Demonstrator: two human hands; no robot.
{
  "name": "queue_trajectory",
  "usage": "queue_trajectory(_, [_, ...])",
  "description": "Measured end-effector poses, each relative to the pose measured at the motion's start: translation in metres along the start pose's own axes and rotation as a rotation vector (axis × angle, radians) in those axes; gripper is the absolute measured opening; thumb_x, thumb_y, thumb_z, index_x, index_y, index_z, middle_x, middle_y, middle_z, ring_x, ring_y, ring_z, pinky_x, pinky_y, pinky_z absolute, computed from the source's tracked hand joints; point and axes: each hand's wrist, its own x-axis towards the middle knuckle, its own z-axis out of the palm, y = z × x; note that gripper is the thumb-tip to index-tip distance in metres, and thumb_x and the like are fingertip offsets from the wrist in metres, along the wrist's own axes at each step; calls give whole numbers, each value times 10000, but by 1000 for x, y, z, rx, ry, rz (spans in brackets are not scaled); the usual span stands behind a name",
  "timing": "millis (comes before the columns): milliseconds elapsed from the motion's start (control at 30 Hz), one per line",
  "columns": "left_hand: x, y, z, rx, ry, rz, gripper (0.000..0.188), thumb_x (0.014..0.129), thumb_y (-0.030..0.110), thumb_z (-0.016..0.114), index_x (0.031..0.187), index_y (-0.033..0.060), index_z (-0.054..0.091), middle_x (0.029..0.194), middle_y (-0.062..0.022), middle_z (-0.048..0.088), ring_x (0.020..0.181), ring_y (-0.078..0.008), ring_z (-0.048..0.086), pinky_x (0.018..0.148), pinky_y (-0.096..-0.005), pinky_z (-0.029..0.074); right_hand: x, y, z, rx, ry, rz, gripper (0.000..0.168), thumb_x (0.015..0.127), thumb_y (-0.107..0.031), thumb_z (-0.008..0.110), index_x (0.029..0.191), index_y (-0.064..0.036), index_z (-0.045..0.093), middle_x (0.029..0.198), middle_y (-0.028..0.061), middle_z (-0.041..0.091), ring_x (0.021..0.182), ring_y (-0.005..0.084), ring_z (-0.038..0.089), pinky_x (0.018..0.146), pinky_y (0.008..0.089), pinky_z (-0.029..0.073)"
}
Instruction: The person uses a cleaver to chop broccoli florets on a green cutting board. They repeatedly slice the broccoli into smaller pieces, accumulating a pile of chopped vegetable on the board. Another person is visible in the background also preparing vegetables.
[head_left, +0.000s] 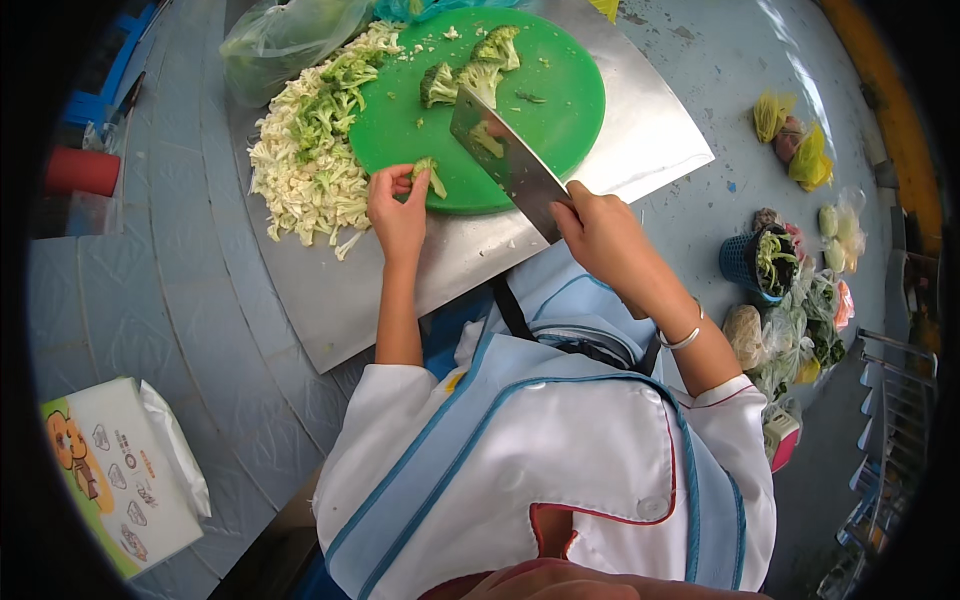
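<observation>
My right hand (600, 229) grips a cleaver (510, 161) with a broad metal blade, tilted over a round green cutting board (562, 97). Between the fingertips of my left hand (399, 202) is a small broccoli floret (427, 174), at the board's near left edge. Beyond the blade's tip, several larger broccoli pieces (480, 75) lie together on the board. A pale green piece shows against the blade, as a reflection or stuck on; I cannot tell which. Chopped cauliflower (300, 180) with cut broccoli (322, 112) is heaped along the board's left side.
The board rests on a metal sheet (660, 142). A plastic bag of green produce (285, 45) stands at the back left. On the floor at right are bagged vegetables (810, 300), a blue basket (739, 259) and yellow bags (810, 161). A tissue pack (127, 465) lies lower left.
</observation>
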Motion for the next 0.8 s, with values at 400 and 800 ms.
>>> queue_trajectory(400, [0,2,15,-255,10,-111,146,777,-18,728,891,-12,637,824,-42,577,636,-87,545,595,-221,466,-12,-13,3,-151,-137,-75,203,919,-134,528,824,38,476,588,224,583,553,403,590,522,476,475])
queue_trajectory(800, [-5,-8,12,-433,23,-186,126,806,-23,694,912,-15,627,883,-64,622,721,-102,596,659,-235,493,45,-17,6,28,-269,6,259,945,-160,494,839,74,514,592,216,586,479,326,604,480,401,495])
